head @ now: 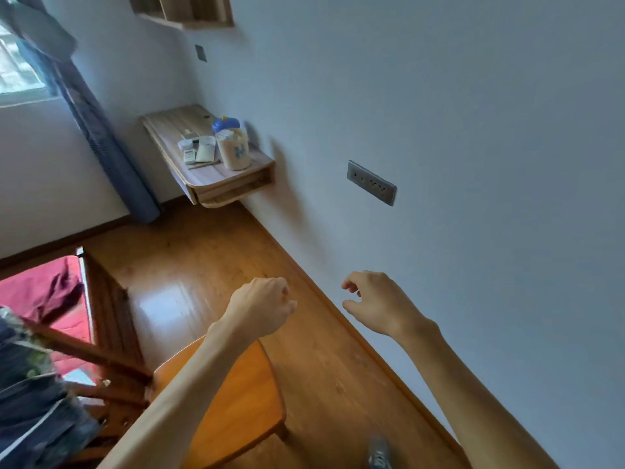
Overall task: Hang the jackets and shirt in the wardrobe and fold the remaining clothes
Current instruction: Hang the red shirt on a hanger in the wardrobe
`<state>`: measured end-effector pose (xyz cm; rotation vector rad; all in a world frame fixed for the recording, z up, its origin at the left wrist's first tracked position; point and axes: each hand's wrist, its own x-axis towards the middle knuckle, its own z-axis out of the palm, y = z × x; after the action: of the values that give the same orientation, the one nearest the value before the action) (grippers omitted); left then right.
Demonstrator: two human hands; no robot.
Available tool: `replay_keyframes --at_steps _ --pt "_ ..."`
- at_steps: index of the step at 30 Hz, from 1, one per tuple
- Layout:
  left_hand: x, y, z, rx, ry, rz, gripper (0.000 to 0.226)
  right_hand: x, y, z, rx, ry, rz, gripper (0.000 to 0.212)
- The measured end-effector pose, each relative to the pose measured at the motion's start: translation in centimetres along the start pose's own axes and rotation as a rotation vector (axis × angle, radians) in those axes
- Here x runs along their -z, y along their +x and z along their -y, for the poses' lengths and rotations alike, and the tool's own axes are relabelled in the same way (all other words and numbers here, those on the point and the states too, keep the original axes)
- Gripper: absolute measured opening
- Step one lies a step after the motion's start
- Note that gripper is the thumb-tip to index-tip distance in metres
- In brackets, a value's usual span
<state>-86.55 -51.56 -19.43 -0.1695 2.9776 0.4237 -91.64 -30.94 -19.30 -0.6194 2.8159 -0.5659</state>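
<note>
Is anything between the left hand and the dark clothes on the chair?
Only the chair's wooden back rails seem to lie between the empty left hand and the dark clothes at lower left. The wardrobe is out of view.

- Daylight came from the window [17,72] at the upper left, which was blown out almost to white.
- The room was evenly and fairly brightly lit, with a cool cast on the wall [473,96].
- The floor [162,299] carried a pale patch of glare.
- The shelf [216,177] and the jar [233,147] threw soft shadows rightward onto the wall.
- Motion blur smeared the clothes [30,401] at the lower left and the shoe [378,455] at the bottom edge.
- The wide lens tilted and bent straight lines near the edges.
</note>
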Motion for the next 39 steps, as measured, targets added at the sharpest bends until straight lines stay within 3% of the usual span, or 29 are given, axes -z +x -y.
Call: replay_keyframes --at_steps 10,20,30,39 --pt "1.6 11.6 3.4 0.368 -0.024 -0.061 0.031 0.9 20.3 0.1 0.405 -0.057 0.17 0.036" --pt "4.2 14.6 10.2 0.792 -0.082 -0.091 0.027 -1.6 32.9 6.1 0.705 -0.008 0.322 0.03" --pt "7.2 22.3 23.7 0.934 -0.192 -0.222 0.029 -6.4 48.5 19.0 0.876 -0.176 0.412 0.037" --pt "13.3 25.0 36.2 1.074 -0.222 -0.278 0.03 -10.7 57.8 33.6 1.008 -0.171 0.454 0.037"
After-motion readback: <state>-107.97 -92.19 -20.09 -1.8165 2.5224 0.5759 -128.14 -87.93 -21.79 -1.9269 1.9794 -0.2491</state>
